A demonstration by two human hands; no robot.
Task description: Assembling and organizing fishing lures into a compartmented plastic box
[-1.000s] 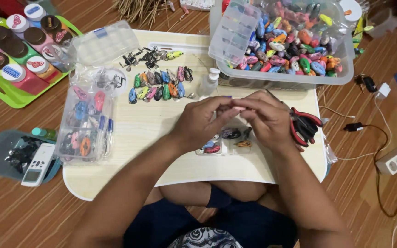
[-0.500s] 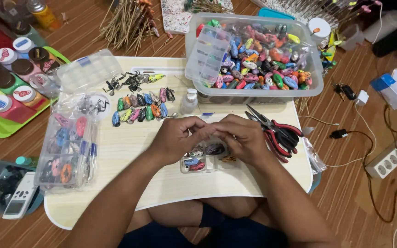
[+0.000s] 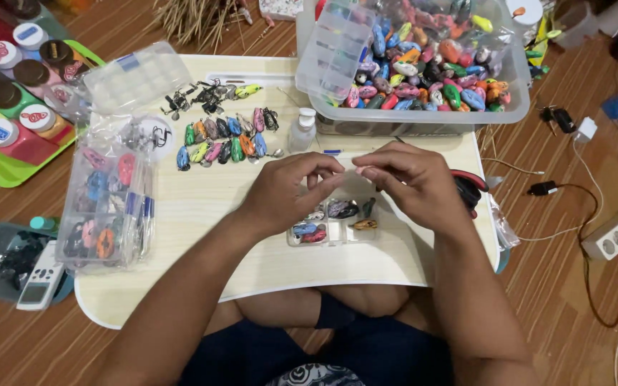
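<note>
Both hands meet over the middle of a small pale wooden lap table that sits on a brown wood-plank floor. The left hand has its fingers curled in, thumb and forefinger pinched together toward the right hand. The right hand is likewise curled, fingertips pinching toward the left. Something very small sits between the two pinches; too small to tell what it is.

Just below the hands lies a small clear compartment box on the table, holding a few coloured lures. Near the far edge of the table lie two loose rows of coloured lures, with a heap of dark metal hooks behind them. A small white bottle stands upright beside the rows. A large clear tub full of mixed coloured lures sits at the far right, partly over the table edge. A clear organiser box with lures lies at the table's left side. Red-handled pliers lie just right of the right hand, partly hidden.

On the floor: a green tray with round jars at left, a white power strip and cables at right, and a small white remote-like device at lower left.
</note>
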